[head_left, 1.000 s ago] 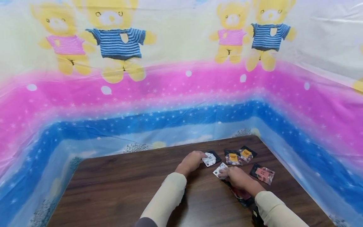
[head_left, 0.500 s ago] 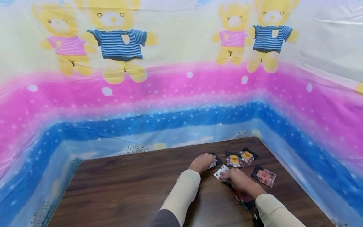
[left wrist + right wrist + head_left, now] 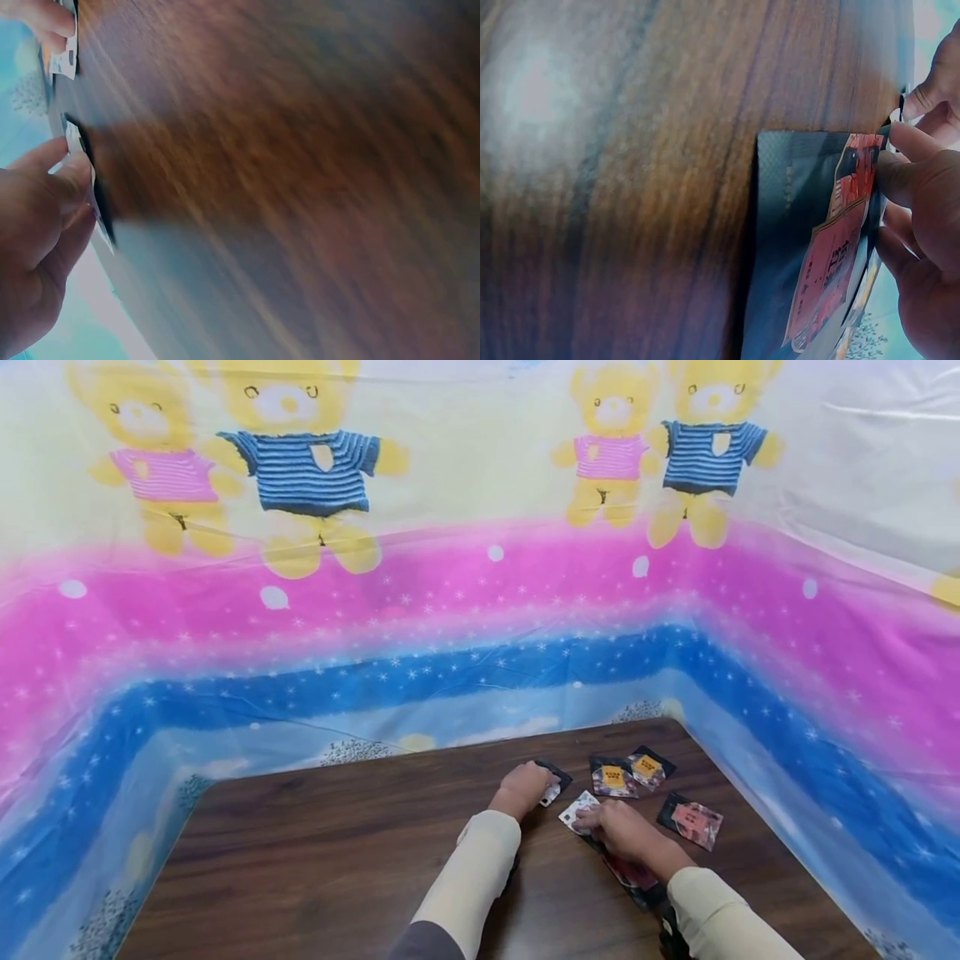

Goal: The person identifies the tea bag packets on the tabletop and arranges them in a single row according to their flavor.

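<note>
Pinching flat black-and-white packet (image 3: 553, 787): left grip (image 3: 521, 790).

Beside the grip of the right hand (image 3: 932, 217), the black packet (image 3: 780, 202) looks like satiny plastic with a finely textured edge; beneath the grip, the table (image 3: 315, 852) shows glossy wood grain; beyond it hangs smooth, creased cloth (image 3: 427, 560); behind it, the sleeves (image 3: 477, 860) are matt fabric

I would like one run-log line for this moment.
left hand: holds white-labelled packet | right hand: fingers on second white-labelled packet | untouched: two yellow-labelled packets, rightmost red-labelled packet
</note>
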{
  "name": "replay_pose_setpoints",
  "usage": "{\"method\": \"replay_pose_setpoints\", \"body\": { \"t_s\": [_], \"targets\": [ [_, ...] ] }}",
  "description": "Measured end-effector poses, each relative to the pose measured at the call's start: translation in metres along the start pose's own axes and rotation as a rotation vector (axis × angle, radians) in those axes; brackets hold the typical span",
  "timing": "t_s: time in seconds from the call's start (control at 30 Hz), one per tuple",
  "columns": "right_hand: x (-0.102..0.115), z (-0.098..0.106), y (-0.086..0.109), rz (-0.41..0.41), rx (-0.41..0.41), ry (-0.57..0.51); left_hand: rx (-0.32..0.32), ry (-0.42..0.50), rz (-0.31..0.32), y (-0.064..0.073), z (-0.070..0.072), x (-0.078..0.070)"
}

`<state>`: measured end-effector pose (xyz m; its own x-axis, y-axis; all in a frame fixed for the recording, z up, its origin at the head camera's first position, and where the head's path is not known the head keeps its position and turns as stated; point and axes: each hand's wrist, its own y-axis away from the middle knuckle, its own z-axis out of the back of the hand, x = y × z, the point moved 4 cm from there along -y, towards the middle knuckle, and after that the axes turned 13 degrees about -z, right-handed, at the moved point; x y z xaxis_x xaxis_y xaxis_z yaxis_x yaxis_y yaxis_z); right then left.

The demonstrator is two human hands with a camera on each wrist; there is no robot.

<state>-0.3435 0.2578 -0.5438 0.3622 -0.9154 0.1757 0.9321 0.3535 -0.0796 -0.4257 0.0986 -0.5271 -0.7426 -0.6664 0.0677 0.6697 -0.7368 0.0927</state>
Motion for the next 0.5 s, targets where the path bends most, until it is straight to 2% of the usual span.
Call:
{"method": "replay_pose_setpoints", "body": {
  "t_s": [0.2, 0.5],
  "targets": [
    [0.001, -0.002, 0.0, -0.021, 0.016, -0.041, -0.026, 0.03, 0.013, 0.013, -0.001, 0.003],
    [0.004, 0.0, -0.003, -0.056, -0.006, -0.017, -0.026, 0.043, 0.09, 0.031, 0.003, 0.01]
  ]
}}
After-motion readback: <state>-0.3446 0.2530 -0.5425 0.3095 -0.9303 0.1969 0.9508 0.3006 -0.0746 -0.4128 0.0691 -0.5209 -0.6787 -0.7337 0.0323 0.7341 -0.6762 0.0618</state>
